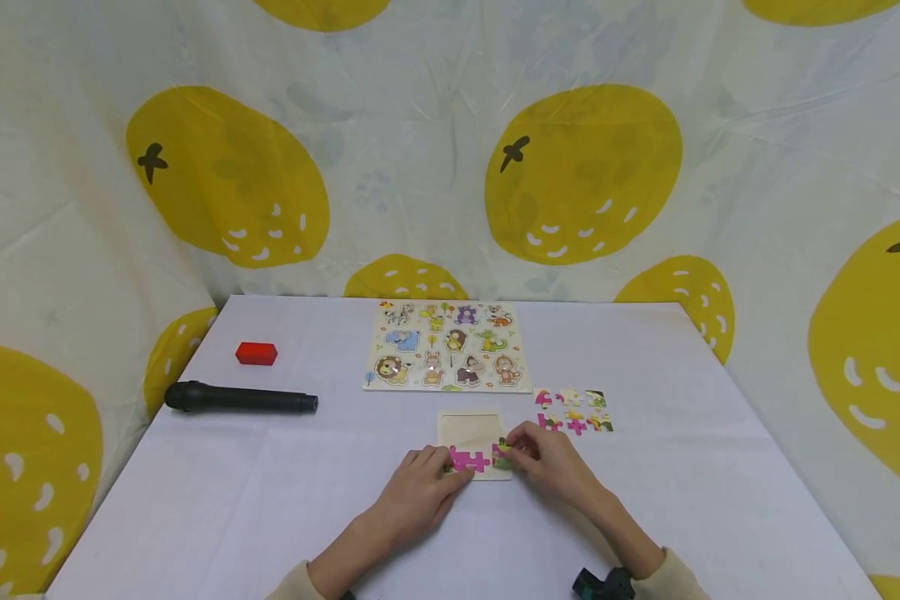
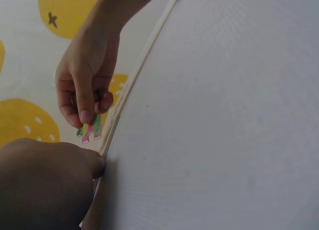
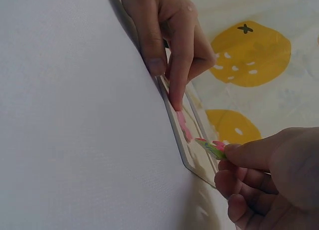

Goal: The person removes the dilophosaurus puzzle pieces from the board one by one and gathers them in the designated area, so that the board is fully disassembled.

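A small square wooden puzzle tray (image 1: 471, 426) lies near the table's front, with joined pink puzzle pieces (image 1: 468, 460) along its near side. My left hand (image 1: 417, 486) holds the tray at its near left corner, with one fingertip pressing at the pink pieces in the right wrist view. Between thumb and fingers, my right hand (image 1: 552, 463) pinches a green and pink puzzle piece (image 1: 502, 454) over the tray's near right corner. The right wrist view shows this piece (image 3: 213, 149) tilted above the tray, beside the pink ones.
Several loose puzzle pieces (image 1: 573, 412) lie in two rows right of the tray. Behind it is a larger animal puzzle board (image 1: 447, 347). A black microphone (image 1: 242, 398) and a red block (image 1: 257, 353) are at the left. A fruit-patterned curtain (image 1: 412, 167) hangs beyond the table.
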{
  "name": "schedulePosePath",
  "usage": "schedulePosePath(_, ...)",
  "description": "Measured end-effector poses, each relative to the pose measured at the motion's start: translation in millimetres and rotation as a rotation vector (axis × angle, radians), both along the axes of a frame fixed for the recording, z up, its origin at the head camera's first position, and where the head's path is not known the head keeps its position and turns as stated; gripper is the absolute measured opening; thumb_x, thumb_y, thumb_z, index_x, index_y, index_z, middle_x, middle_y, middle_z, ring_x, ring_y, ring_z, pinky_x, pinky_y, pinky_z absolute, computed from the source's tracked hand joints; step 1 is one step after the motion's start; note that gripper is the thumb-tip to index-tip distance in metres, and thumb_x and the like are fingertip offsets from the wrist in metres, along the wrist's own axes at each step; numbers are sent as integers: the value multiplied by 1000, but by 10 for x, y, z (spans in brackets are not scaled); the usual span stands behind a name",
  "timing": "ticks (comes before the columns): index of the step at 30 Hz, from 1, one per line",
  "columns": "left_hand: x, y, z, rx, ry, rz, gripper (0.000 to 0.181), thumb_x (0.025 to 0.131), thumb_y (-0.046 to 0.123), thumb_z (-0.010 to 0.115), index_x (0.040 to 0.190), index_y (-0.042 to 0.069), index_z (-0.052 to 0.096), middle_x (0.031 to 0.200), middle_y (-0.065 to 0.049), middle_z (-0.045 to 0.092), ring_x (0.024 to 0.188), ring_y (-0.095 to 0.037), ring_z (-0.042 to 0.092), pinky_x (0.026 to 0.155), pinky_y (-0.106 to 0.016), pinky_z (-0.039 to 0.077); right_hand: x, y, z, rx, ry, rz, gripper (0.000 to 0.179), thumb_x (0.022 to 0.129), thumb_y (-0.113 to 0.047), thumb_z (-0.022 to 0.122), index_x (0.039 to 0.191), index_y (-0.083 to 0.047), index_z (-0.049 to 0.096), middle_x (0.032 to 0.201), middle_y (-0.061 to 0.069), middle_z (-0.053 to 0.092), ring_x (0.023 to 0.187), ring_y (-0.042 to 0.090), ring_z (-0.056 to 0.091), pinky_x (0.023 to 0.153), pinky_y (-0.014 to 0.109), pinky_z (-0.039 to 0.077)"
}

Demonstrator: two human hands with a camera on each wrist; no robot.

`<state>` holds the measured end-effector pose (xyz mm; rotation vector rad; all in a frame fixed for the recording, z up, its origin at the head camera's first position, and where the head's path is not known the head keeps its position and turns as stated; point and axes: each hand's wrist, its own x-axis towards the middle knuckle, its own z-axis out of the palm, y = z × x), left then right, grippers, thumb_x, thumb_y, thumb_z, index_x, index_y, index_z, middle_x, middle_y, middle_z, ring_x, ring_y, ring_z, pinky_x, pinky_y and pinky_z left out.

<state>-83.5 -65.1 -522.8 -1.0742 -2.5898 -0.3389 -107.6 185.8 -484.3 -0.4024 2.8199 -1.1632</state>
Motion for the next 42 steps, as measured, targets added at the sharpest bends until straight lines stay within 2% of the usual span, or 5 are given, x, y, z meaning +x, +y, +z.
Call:
schedulePosePath(11,-2,-7,-18,7,-20,0,27,98,30,63,124,30,71,99,4,54,99,-14,51,88,-34,48,13,189,34,-11,7,-71,14,88,-10,76,100,-11,69,88,-4,69,71,6,55,62,17,49)
schedulePosePath(25,-2,-2,-33,-2,-36,3,28,98,30,62,124,30,71,100,3,54,100,-14,51,90,-34,48,81,519,5,-18,113,-150,14,87,-4,75,99,-9,69,83,-2,69,70,1,55,60,18,49)
schedulePosePath(36,1,-2,-2,-20,-62,12,29,99,30,61,127,30,70,101,3,55,100,-14,50,91,-34,48,156,810,17,9,105,-213,15,90,-6,72,105,-6,69,83,0,68,68,1,54,57,18,47)
schedulePosePath(42,10,0,29,-38,-84,18,30,100,31,61,128,30,69,102,3,55,100,-14,50,92,-34,48,161,968,-5,47,56,-271,19,92,-10,70,110,-5,68,87,3,69,69,2,55,57,19,48)
